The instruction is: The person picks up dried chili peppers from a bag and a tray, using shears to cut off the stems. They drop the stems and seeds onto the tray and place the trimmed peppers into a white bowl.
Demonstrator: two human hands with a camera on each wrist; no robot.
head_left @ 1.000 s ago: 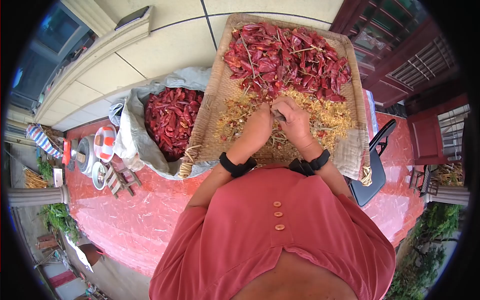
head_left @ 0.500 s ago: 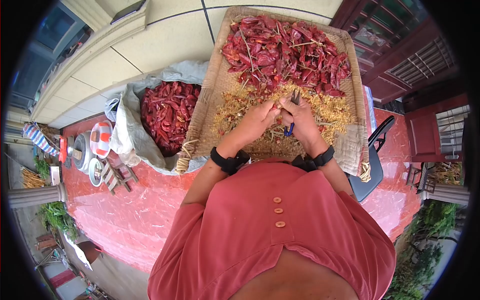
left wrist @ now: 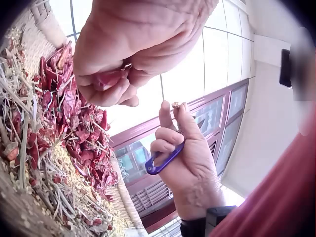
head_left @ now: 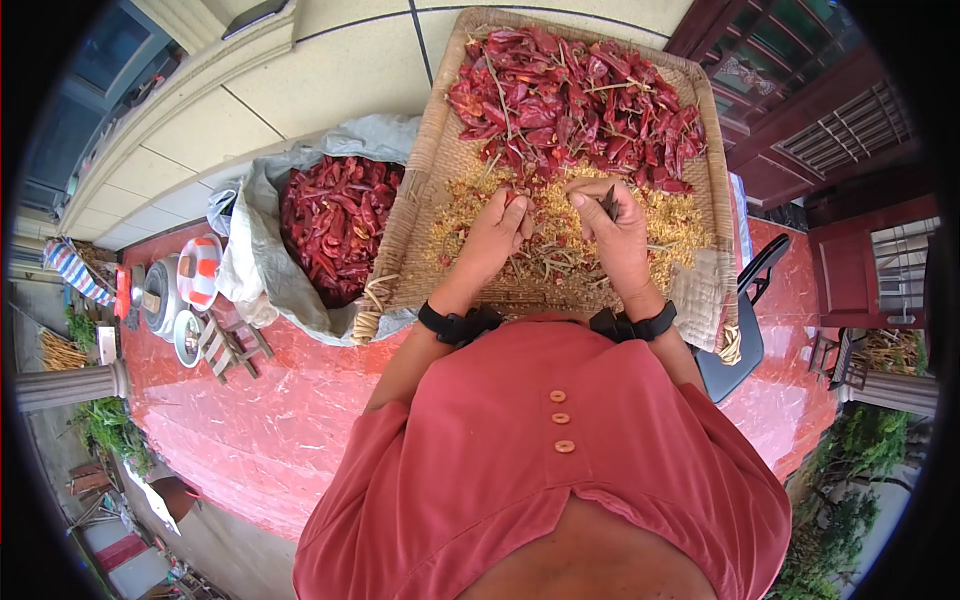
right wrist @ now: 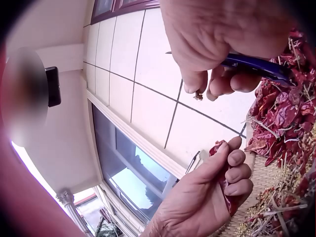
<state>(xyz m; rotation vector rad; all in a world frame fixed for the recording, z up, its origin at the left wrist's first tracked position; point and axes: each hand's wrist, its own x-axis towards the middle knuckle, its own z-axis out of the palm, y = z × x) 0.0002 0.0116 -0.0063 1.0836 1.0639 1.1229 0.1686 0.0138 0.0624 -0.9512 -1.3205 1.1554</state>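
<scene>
My left hand [head_left: 492,236] curls round a red dried pepper [right wrist: 230,201], its end showing by the thumb in the right wrist view. My right hand [head_left: 618,234] holds blue-handled scissors [left wrist: 165,160] in its curled fingers and pinches a small pale bit [right wrist: 198,95] between thumb and forefinger. Both hands are apart, above yellow seeds and cut stems [head_left: 560,262] in a woven tray [head_left: 408,250]. Red dried peppers [head_left: 570,105] are heaped at the tray's far side.
Left of the tray stands a pale sack [head_left: 262,215] full of red peppers [head_left: 335,220]. A dark chair [head_left: 735,355] is at the right. Farther left are a wooden stool [head_left: 232,345], a bowl [head_left: 187,338] and a red-and-white round item [head_left: 200,270]. A tiled wall rises behind.
The hands, together a second ago, have moved apart, the left one to the left and the right one to the right. The scissors' blades have turned in the right hand.
</scene>
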